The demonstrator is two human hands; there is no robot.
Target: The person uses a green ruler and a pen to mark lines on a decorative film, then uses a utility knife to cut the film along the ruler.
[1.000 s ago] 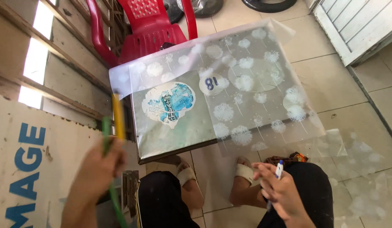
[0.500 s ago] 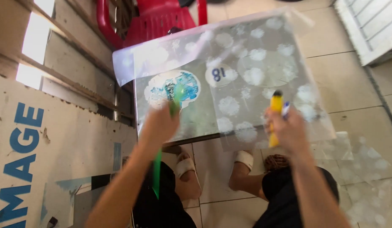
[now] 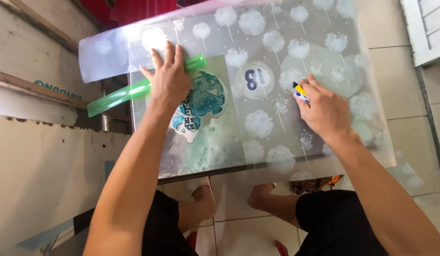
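A translucent plastic film [image 3: 277, 52] printed with white dandelion heads lies spread over a small glass-topped table [image 3: 201, 156]. My left hand [image 3: 169, 78] presses flat on a long green ruler [image 3: 118, 95] that lies across the film's left part and sticks out past the table's left edge. My right hand [image 3: 324, 111] rests on the film to the right, fingers closed around a yellow and blue utility knife [image 3: 299, 91] whose tip touches the film. A blue round sticker [image 3: 201, 102] shows through near my left hand.
A red plastic chair [image 3: 144, 7] stands behind the table. Wooden boards and a pale cardboard sheet [image 3: 44, 161] lean at the left. My knees and sandalled feet [image 3: 201, 199] are under the table's near edge on a tiled floor. A white louvred door [image 3: 431, 28] is at the right.
Both hands have come down from mid-air onto the table. The green ruler now lies flat on the film under my left hand, and the knife is lowered to the film.
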